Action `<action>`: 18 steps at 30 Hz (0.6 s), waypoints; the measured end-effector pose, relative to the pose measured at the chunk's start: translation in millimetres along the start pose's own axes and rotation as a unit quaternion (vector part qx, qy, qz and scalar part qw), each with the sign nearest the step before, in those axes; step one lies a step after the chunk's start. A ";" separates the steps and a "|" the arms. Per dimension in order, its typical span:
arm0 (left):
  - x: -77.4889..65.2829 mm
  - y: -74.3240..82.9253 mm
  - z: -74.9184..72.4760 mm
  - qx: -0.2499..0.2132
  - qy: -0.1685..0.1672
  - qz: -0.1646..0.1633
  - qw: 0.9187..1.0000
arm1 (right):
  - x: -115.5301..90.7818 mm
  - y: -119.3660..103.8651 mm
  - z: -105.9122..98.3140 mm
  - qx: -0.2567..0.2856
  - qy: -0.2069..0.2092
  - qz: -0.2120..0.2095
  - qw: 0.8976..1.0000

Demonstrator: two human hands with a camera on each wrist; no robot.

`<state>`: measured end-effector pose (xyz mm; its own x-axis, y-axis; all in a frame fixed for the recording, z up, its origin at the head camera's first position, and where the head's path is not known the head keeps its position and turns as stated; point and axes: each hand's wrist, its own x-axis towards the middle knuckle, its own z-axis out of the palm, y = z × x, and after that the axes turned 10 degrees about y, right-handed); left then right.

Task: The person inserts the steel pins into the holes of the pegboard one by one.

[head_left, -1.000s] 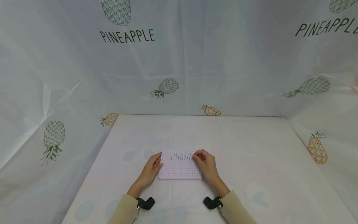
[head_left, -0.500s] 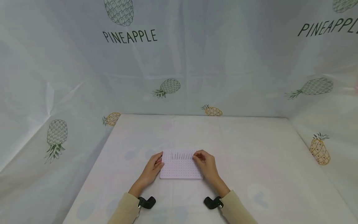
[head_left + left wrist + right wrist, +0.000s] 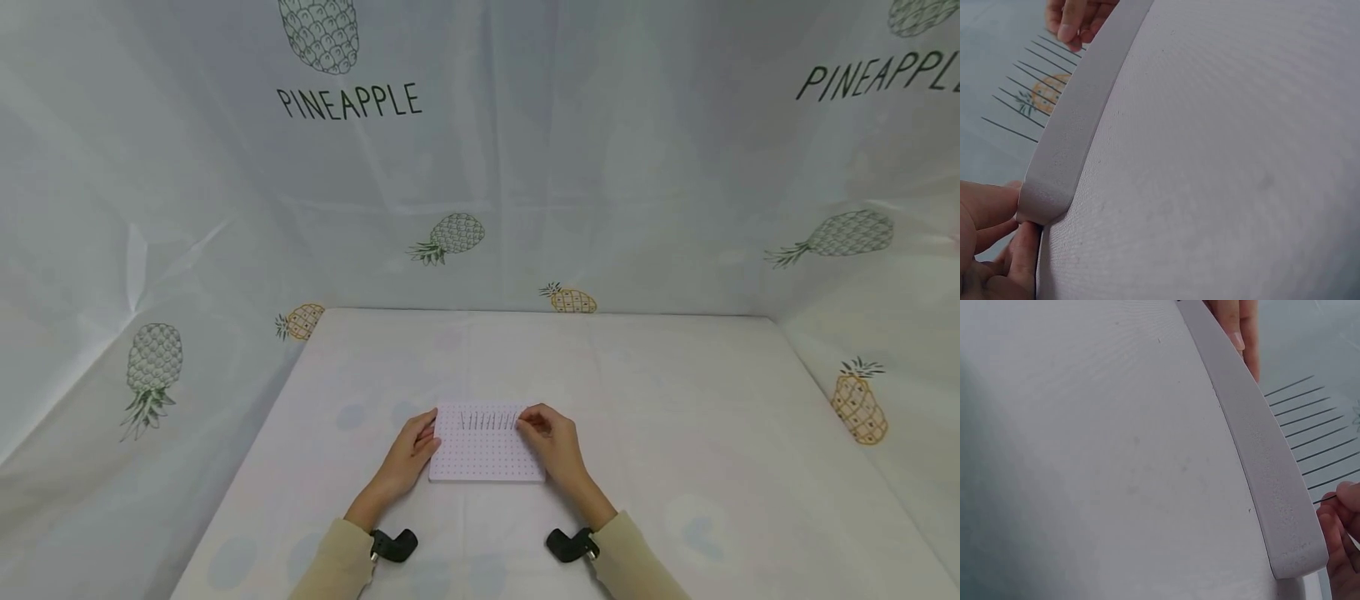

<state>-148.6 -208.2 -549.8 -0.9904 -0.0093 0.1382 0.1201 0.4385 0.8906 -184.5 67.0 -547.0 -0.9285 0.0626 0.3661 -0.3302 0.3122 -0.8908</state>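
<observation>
A white pegboard (image 3: 487, 462) dotted with small holes lies on the table between both hands. Along its far part stands a row of several thin dark pins (image 3: 487, 421), seen side-on in the left wrist view as upright pins (image 3: 1041, 75). My left hand (image 3: 405, 458) grips the board's left edge, thumb above and fingers at the side. At the right end of the row, my right hand (image 3: 553, 442) pinches a thin dark pin (image 3: 1325, 500) between thumb and forefinger, its lower end right at the board's surface.
White cloth with faint blue shapes covers the table (image 3: 660, 400). Beyond its back edge hangs a pineapple-print curtain (image 3: 637, 167), which runs along both sides too. A black wrist camera (image 3: 395, 545) sits on the left wrist and another wrist camera (image 3: 570, 543) on the right.
The head view has shifted slightly. Both hands keep their places on the board, and the right fingers stay at the same end of the pin row.
</observation>
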 end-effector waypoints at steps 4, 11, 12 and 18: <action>0.8 0.4 0.2 -0.006 0.001 0.004 1.000 | -0.2 1.0 -0.9 0.002 0.003 -0.011 1.000; 3.0 3.1 -0.6 -0.002 0.004 0.008 1.000 | 2.0 0.2 -1.9 0.013 0.004 0.008 1.000; 3.2 3.3 -0.8 -0.003 0.002 0.008 1.000 | 2.2 0.4 -2.5 0.014 0.005 0.012 1.000; 3.4 0.0 -3.8 -0.003 0.001 -0.001 1.000 | 3.8 1.7 -10.0 0.047 0.008 0.044 0.998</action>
<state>-151.7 -211.6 -547.7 -0.9905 -0.0109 0.1374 0.1191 0.4340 0.8930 -186.9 77.3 -544.3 -0.9518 0.1010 0.2896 -0.2634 0.2149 -0.9405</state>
